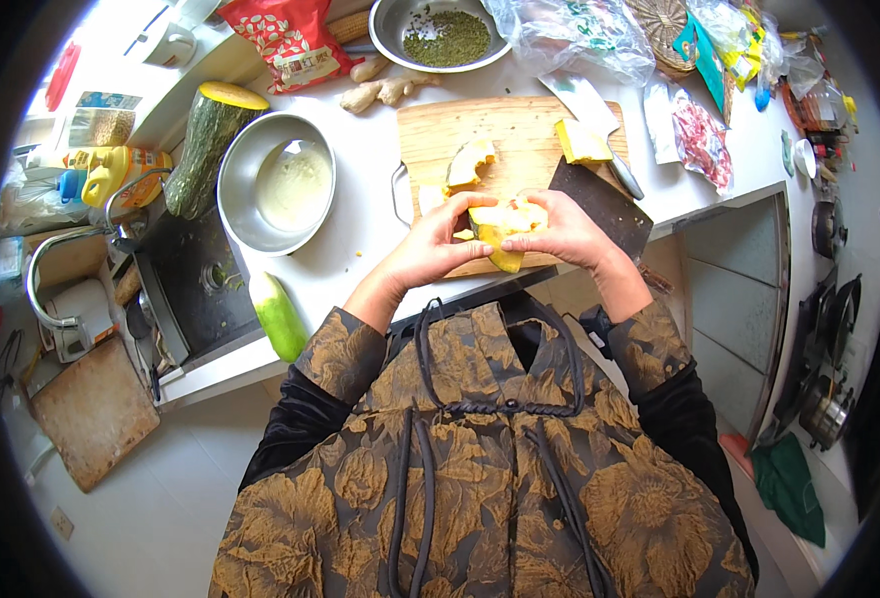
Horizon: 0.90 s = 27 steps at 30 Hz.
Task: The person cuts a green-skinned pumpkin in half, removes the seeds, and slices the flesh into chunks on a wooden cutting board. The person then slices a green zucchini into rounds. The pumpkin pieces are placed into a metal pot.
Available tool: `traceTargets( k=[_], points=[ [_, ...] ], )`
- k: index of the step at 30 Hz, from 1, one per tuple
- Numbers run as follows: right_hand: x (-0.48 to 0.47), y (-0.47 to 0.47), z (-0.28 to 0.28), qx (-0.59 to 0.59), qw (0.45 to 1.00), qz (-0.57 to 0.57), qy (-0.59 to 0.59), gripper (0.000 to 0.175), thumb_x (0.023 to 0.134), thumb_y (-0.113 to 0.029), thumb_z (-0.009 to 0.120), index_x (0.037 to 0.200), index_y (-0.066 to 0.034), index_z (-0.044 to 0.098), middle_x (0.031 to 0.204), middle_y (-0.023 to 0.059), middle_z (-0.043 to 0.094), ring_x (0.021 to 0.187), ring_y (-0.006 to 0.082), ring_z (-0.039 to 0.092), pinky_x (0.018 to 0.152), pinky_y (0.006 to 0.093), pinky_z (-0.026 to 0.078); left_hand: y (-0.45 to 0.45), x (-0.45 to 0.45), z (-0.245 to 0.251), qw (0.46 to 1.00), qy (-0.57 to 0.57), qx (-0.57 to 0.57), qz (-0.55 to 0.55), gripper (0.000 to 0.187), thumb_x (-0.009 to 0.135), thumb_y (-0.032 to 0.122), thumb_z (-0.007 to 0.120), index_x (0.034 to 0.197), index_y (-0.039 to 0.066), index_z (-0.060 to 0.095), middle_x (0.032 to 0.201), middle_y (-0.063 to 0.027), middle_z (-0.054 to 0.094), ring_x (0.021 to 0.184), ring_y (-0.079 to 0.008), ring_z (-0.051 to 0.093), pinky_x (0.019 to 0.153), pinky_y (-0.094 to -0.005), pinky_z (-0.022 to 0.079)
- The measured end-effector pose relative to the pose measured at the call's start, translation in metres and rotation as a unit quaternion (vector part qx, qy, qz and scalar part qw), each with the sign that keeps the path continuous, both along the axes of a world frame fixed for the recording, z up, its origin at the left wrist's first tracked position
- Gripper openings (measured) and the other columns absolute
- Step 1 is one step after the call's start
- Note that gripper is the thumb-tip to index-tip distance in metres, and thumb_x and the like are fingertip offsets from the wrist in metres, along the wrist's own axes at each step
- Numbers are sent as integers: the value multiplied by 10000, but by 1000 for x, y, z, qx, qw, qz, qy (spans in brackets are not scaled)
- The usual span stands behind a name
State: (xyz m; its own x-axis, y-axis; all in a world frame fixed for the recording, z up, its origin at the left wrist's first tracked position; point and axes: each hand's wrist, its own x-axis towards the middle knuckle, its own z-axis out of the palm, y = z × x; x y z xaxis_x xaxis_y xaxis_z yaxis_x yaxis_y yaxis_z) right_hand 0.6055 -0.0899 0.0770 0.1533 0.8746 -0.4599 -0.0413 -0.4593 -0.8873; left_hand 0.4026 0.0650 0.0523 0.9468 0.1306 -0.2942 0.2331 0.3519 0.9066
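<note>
Between my left hand and my right hand, a piece of yellow-fleshed pumpkin is held over the near edge of the wooden cutting board. Fingers and thumbs of both hands press on it. Behind it on the board lies a curved pumpkin piece, and a thick pumpkin chunk sits to the right. A cleaver rests across the board's right side, its handle pointing towards me. Near my right hand lies a dark flat blade-like slab. A pale piece partly shows by my left fingers.
Left of the board stand a steel bowl and a long cut pumpkin. A green radish lies by the sink. Ginger and a bowl of green seeds are behind; bagged meat is right.
</note>
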Motion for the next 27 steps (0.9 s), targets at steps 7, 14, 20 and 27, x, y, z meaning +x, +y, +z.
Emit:
traceTargets(
  k=[7,14,20,27],
  points=[
    [3,5,4,-42,993,67,-85,596,775,-253,936,1212,72,693,1092,122,753,1024,171,702,916,339,560,-17,-6,-11,997,-16,-7,77,625,929,98,825,1469,7,523,1293,-108,656,1194,-203,652,1037,-345,543],
    [-24,3,0,-39,974,5,-221,503,794,-253,887,1164,35,704,1104,208,738,1040,312,737,884,383,580,-25,-4,-11,985,49,110,127,578,931,46,808,1448,17,551,1279,-95,668,1188,-180,649,1038,-340,550],
    [-49,6,15,112,898,-67,-419,340,808,-190,824,1057,-3,687,969,183,671,914,405,672,805,466,562,-35,5,-17,952,34,187,238,570,900,49,815,1406,-10,561,1220,-140,678,1079,-195,680,955,-348,580],
    [-37,-13,18,80,941,-195,-264,292,874,-138,844,1061,17,683,934,64,709,816,159,666,751,303,532,8,-11,-7,959,-31,-16,281,684,922,-9,723,1543,18,435,1426,-139,571,1334,-211,556,1160,-362,448]
  ],
)
